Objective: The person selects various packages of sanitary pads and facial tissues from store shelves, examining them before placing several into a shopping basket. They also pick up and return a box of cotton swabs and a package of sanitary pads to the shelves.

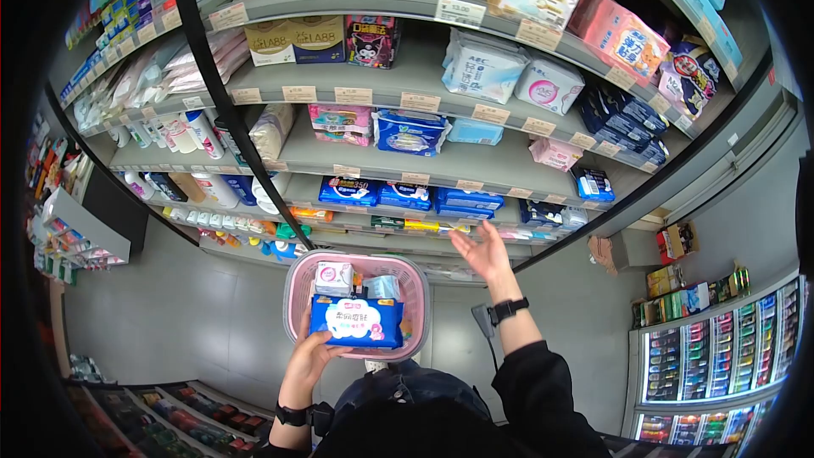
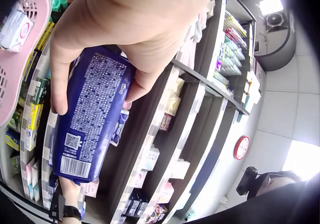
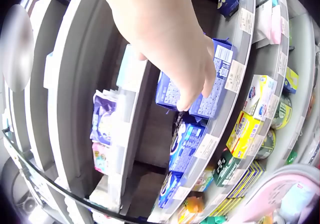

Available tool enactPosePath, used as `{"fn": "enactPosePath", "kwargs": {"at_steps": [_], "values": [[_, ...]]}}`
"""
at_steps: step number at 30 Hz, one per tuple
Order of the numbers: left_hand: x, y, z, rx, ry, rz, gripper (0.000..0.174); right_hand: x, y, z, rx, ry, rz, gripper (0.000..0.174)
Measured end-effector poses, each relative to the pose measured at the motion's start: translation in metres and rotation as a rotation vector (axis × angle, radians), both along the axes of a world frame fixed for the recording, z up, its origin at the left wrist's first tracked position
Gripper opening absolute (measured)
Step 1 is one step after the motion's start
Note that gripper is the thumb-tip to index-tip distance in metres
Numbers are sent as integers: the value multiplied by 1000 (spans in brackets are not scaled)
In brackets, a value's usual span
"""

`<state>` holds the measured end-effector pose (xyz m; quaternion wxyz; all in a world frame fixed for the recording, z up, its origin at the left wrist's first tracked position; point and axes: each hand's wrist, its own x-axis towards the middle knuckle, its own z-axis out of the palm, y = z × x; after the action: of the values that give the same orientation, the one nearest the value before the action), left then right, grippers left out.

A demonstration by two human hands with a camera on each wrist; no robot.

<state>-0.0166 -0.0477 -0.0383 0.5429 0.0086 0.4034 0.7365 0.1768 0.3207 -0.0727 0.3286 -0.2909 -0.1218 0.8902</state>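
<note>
- Shelf unit (image 1: 500, 165), across 12 o'clock in the head view: packs sit close together on the lower ledge. Risk: a neighbour knocked off, if the right grip drags sideways among them.
- Pink basket (image 1: 426, 297), 7 o'clock: its support can't be made out. Might tip, if the held pack is pressed down on one side.
- Right grip (image 1: 487, 254), 4 o'clock: loose, fingers spread, holding nothing. Contact with the shelf can't be told. A pack pinched by one corner may slip.
- Blue pack (image 1: 356, 320), over the basket's 6 o'clock side, clasped by the left grip (image 1: 312, 360) near its 8 o'clock corner. Off-centre hold; smooth wrapper could swing or slide. Whether it rests on the contents is unclear.
- White pack (image 1: 334, 278), basket's 11 o'clock: probably crushed, if the blue pack drops hard.

View differences:
- Head alone: lit drinks racks (image 1: 636, 373), 4 o'clock; also the blue pack's cloud-printed front.
- Right wrist: fingers appear across the blue shelf packs (image 3: 220, 76); head shows the hand short of them.
- Left wrist alone: red-rimmed wall clock (image 2: 241, 148), 4 o'clock; the held pack's underside, with QR code (image 2: 72, 141) and barcode (image 2: 75, 167).
</note>
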Motion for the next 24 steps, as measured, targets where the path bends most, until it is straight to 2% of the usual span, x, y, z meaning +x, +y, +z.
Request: {"fn": "enactPosePath", "kwargs": {"at_steps": [1,5,9,12,19,22,24], "values": [[-4,-8,-4,-3,-20,17,79,-9,13,-6,13,4,-39,72],[-12,-30,-13,-46,-10,70,75,-37,53,-31,-14,-84,-100,76],[-14,-44,-21,-76,-26,104,71,-47,67,-43,-93,-177,-116,79],[-15,-46,-20,-109,-19,152,69,-52,72,-47,-4,-221,-184,71],[-5,-23,-16,-92,-6,199,70,-53,93,-59,-60,-144,-136,68],[0,-6,-16,-59,-14,205,71,-60,98,-58,-143,-165,-213,60],[4,6,-15,-38,-27,200,72,-59,103,-60,-60,-108,-163,54]]}}
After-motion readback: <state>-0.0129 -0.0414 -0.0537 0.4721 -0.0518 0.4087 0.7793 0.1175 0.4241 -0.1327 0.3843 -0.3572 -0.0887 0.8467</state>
